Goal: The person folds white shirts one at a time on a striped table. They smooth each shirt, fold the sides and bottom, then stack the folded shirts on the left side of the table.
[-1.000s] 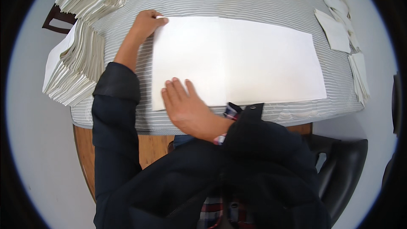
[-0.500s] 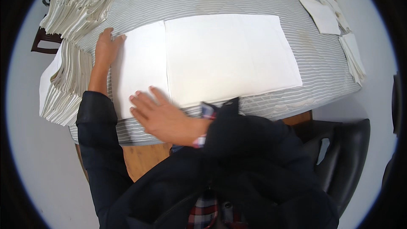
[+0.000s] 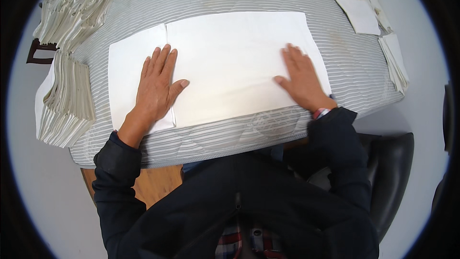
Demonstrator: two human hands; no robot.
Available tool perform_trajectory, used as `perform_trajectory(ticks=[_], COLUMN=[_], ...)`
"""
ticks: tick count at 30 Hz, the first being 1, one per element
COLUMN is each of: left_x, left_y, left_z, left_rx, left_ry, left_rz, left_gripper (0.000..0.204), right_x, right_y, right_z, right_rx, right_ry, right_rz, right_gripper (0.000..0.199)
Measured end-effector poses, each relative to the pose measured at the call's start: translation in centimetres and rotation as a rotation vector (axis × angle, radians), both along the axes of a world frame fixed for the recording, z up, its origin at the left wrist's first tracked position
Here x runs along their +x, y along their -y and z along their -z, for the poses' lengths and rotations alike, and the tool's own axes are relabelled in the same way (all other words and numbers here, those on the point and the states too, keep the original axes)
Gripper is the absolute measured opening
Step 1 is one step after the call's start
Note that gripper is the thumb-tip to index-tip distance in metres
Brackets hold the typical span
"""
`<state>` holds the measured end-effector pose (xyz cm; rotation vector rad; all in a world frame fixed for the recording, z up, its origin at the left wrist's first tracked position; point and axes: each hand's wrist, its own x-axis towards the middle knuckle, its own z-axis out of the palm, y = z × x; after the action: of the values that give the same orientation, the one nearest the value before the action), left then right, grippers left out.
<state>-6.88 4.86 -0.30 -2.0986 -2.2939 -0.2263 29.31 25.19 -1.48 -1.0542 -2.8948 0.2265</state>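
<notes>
A white cloth [image 3: 230,62] lies flat on the striped, quilted table cover, its left part folded over so that an edge runs from back to front. My left hand [image 3: 157,84] rests palm down across that edge, open, fingers pointing away from me. Near the cloth's right end my right hand [image 3: 303,76] lies open on the surface, thumb spread and fingertips slightly blurred. Neither hand grips anything.
Two thick stacks of folded white cloths, a far stack [image 3: 79,7] and a nearer stack [image 3: 69,98], stand along the left edge. More folded cloths [image 3: 357,12] lie at the far right. A black chair [image 3: 390,177] stands at the lower right.
My right hand has swept from the cloth's left part to its right end. My left hand has come from the left edge onto the fold's edge. The cloth appears slightly further left.
</notes>
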Motion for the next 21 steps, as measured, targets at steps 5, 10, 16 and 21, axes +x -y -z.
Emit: perform_trajectory(ticks=[5,10,16,21], left_x=[0.7,3.6,15.4,18.9], left_y=[-0.3,-1.6,-4.5,-4.9], left_z=[-1.3,-3.8,-1.8,0.4], left_rx=[-0.061,-0.121,-0.079,0.026], left_ry=[-0.03,0.011,0.266,0.255], left_rz=[-0.021,-0.023,0.375,0.465], left_gripper=[0.084,0.087,0.09,0.089], right_x=[6.5,8.0,5.5,2.9], right_y=[-4.7,-5.4,-8.3,-12.6], right_z=[0.4,-0.9,-4.8,-5.1], right_rx=[0.059,-0.061,-0.53,-0.637], right_ry=[0.062,-0.289,-0.433,-0.393], right_rz=[0.213,0.321,0.505,0.597], right_gripper=[0.076,0.059,0.05,0.037])
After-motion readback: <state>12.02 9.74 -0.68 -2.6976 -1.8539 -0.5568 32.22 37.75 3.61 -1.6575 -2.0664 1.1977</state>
